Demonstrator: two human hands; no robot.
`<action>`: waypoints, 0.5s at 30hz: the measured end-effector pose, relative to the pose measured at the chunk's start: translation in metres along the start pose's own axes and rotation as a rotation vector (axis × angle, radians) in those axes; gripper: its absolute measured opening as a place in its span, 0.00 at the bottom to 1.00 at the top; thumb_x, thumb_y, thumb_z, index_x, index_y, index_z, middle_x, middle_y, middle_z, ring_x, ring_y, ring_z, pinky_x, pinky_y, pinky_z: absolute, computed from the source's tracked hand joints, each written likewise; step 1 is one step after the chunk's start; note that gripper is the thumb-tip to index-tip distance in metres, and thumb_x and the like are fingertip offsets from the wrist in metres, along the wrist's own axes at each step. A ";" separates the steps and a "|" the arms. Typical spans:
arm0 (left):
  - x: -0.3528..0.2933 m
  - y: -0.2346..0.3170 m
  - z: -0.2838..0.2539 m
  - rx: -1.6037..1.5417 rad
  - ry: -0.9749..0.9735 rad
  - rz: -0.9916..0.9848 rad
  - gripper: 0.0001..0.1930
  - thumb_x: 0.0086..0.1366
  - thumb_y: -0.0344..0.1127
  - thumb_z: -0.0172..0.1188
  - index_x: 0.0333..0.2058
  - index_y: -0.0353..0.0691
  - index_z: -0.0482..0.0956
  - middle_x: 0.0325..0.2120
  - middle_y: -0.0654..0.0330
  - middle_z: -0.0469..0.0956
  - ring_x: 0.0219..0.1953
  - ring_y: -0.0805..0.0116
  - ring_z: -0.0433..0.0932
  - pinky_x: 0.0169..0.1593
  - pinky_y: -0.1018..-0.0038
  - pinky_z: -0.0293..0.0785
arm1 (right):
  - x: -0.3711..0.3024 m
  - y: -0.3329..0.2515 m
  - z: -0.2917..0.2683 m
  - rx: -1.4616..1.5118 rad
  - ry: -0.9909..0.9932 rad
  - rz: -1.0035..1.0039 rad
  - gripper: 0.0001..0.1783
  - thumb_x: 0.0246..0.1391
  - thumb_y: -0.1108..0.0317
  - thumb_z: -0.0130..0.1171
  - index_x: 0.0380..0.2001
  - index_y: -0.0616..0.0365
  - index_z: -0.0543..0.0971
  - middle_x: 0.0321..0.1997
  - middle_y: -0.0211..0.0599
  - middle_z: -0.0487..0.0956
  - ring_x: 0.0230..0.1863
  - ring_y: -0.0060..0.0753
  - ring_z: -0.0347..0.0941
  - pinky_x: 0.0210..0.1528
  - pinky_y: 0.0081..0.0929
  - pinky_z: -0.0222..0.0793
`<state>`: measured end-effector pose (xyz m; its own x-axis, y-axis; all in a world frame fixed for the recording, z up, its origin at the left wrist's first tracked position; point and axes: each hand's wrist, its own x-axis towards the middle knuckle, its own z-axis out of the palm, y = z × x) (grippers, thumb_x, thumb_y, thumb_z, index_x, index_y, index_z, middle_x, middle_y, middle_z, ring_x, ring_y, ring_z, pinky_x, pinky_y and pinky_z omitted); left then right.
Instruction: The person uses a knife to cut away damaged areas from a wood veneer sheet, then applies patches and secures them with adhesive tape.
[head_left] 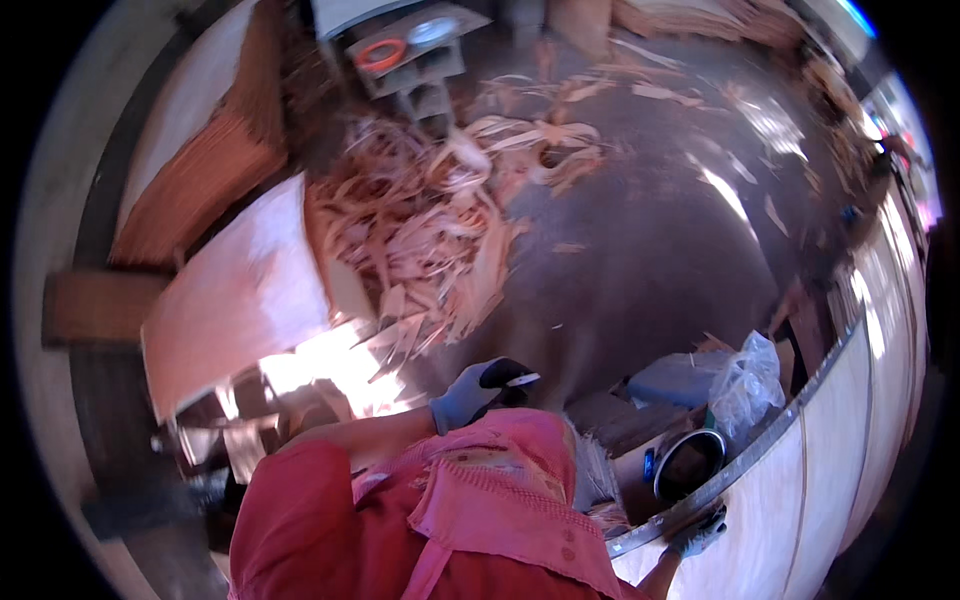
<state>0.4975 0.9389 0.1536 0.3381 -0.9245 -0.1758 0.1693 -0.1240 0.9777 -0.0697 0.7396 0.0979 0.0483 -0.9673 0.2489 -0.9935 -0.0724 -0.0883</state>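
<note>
My left hand (pixel 472 392), in a grey-blue glove with black on the fingers, is closed in front of my pink-red clothing. From it sticks out a small tool (pixel 522 380) with a pale, blade-like tip; the rest of it is hidden in the fingers. Lower right, my right hand (pixel 702 534), in a similar glove, lies on a pale wood sheet (pixel 770 530) by its dark edge. Its fingers look stretched out and hold nothing that I can see.
Beside the sheet's edge are a round dark container (pixel 722 452), a clear plastic bag (pixel 748 385) and a grey bundle (pixel 672 380). Veneer scraps (pixel 430 220) heap on the floor ahead. Veneer stacks (pixel 240 290) stand left; a small stand (pixel 425 75) carries an orange ring (pixel 381 55).
</note>
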 end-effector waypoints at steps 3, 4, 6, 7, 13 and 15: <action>0.069 0.006 -0.005 -0.245 -0.158 -0.242 0.17 0.61 0.28 0.61 0.49 0.35 0.75 0.43 0.57 0.78 0.45 0.69 0.77 0.49 0.74 0.73 | -0.003 -0.008 0.011 -0.362 -0.097 -0.150 0.22 0.66 0.63 0.43 0.60 0.61 0.68 0.64 0.47 0.67 0.58 0.42 0.68 0.65 0.36 0.58; 0.092 0.003 0.004 -0.144 -0.129 -0.263 0.17 0.61 0.28 0.61 0.49 0.34 0.74 0.44 0.56 0.78 0.44 0.69 0.77 0.50 0.74 0.73 | -0.001 -0.012 0.012 0.130 -0.125 0.170 0.22 0.66 0.61 0.46 0.59 0.60 0.69 0.62 0.46 0.69 0.60 0.40 0.67 0.64 0.34 0.58; 0.134 0.000 0.010 -0.111 -0.161 -0.222 0.18 0.61 0.30 0.60 0.50 0.34 0.73 0.45 0.56 0.78 0.45 0.68 0.77 0.51 0.72 0.73 | 0.000 -0.022 0.004 0.713 0.120 0.409 0.18 0.66 0.64 0.50 0.54 0.63 0.73 0.52 0.42 0.74 0.55 0.36 0.70 0.57 0.29 0.65; 0.157 -0.002 0.011 -0.304 -0.172 -0.346 0.18 0.62 0.31 0.59 0.50 0.34 0.72 0.45 0.56 0.78 0.46 0.68 0.77 0.51 0.71 0.73 | 0.002 -0.029 -0.005 0.358 0.093 0.364 0.16 0.64 0.67 0.51 0.53 0.59 0.74 0.46 0.41 0.73 0.49 0.39 0.71 0.53 0.32 0.66; 0.269 0.008 0.018 -0.282 -0.265 -0.555 0.23 0.74 0.45 0.42 0.60 0.36 0.63 0.54 0.50 0.72 0.55 0.56 0.74 0.57 0.60 0.72 | 0.023 -0.067 -0.033 0.103 -0.046 0.478 0.17 0.61 0.75 0.51 0.53 0.53 0.76 0.40 0.42 0.70 0.43 0.42 0.70 0.45 0.35 0.67; 0.312 0.012 0.025 0.388 -0.548 -0.094 0.25 0.74 0.48 0.40 0.61 0.37 0.63 0.55 0.49 0.71 0.56 0.52 0.73 0.58 0.57 0.71 | 0.029 -0.078 -0.038 0.238 -0.061 0.565 0.16 0.63 0.73 0.50 0.52 0.53 0.76 0.40 0.41 0.70 0.45 0.40 0.70 0.46 0.34 0.67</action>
<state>0.5822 0.6396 0.1137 -0.1971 -0.9399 -0.2787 -0.2038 -0.2387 0.9495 0.0056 0.7263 0.1492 -0.4659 -0.8836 0.0459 -0.8172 0.4099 -0.4051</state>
